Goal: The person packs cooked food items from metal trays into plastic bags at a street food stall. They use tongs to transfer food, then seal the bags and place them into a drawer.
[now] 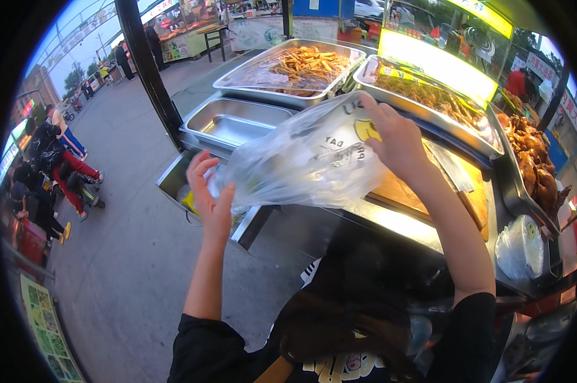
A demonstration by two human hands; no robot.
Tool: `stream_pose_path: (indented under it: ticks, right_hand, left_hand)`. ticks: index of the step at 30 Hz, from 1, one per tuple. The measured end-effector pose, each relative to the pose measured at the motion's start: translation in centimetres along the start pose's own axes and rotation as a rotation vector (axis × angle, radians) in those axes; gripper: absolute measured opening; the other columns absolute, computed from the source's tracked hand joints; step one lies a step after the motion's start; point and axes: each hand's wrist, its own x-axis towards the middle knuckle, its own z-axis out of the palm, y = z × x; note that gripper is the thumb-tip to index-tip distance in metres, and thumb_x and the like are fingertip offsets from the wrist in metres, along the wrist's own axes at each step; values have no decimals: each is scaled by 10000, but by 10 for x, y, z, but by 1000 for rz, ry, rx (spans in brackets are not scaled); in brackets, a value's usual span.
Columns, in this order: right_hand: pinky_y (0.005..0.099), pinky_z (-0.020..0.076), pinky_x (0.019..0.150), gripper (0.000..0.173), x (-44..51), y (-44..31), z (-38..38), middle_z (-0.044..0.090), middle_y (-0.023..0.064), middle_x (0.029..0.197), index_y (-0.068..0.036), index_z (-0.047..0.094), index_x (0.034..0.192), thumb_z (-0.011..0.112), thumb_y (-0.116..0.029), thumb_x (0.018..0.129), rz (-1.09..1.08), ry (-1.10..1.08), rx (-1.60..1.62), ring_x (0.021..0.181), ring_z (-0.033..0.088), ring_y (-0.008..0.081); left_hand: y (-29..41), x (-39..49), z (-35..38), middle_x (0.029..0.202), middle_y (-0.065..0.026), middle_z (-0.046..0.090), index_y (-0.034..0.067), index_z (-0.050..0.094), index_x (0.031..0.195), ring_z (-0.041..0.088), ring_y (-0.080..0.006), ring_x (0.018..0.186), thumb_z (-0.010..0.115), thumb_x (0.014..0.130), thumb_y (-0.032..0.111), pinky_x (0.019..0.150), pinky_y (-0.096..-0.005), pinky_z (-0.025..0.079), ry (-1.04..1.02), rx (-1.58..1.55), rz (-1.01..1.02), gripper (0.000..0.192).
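A translucent plastic bag (298, 158) with a yellow smiley print and dark lettering stretches sideways between my hands. My right hand (397, 139) grips its upper right end, thumb over the print. At the bag's left end, my left hand (211, 196) has its palm turned up, fingers and thumb spread apart; whether it touches the plastic is hard to see. Behind the bag lies a bare steel tray (236, 122). A wooden cutting board (408, 191) carries a cleaver (449, 165) to the right. Below my left hand, a pulled-out metal drawer (243, 234) holds plastic bags.
A plastic-covered tray of brown food pieces (307, 67) stands at the back, beside another food tray (427, 95). Glazed poultry (532, 163) fills a deep tray at right. Bundled plastic bags (520, 246) sit below it. A dark post (149, 76) rises at left; people are beyond.
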Motion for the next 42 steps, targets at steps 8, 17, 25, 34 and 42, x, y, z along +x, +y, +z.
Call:
stream_pose_path:
  ticks: [8,17,25,34,42]
  right_hand:
    - [394,503,802,758,70,-48,1,616,156,1100,-128,391,1392,706,-7,714,-284,30,146,956,613,335]
    - [369,519,785,814,138,-38,32,638,133,1020,-235,399,1408,750,-66,694,-6,-191,-160,915,630,266]
    - [406,529,755,464,158,-24,118,650,100,1014,-198,541,1199,616,-59,763,178,-452,-171,962,639,292]
    - [410,480,833,558,167,-49,133,605,137,1028,-123,516,1188,742,-188,683,-40,-21,-249,992,588,317]
    - [417,494,816,232,221,-126,226,600,179,1090,-13,607,1010,490,-3,811,-100,-588,199,965,606,347]
  left_hand:
    - [10,65,56,1361,-158,465,167,730,971,330,-404,1324,729,670,125,1050,-537,278,-441,498,559,304]
    - [-76,168,11,971,-121,589,166,648,1097,631,-303,880,688,737,78,729,-411,511,-414,758,215,373]
    - [-138,234,-36,1129,-107,567,228,524,1286,599,-302,1048,691,720,39,817,-405,516,-758,1380,21,620]
    - [-193,256,-18,1129,-138,565,224,495,1312,622,-302,1006,778,622,33,811,-393,520,-900,1381,93,770]
    - [-192,259,0,1116,-149,535,223,390,1386,593,-329,1021,827,559,93,825,-404,498,-1016,1379,136,945]
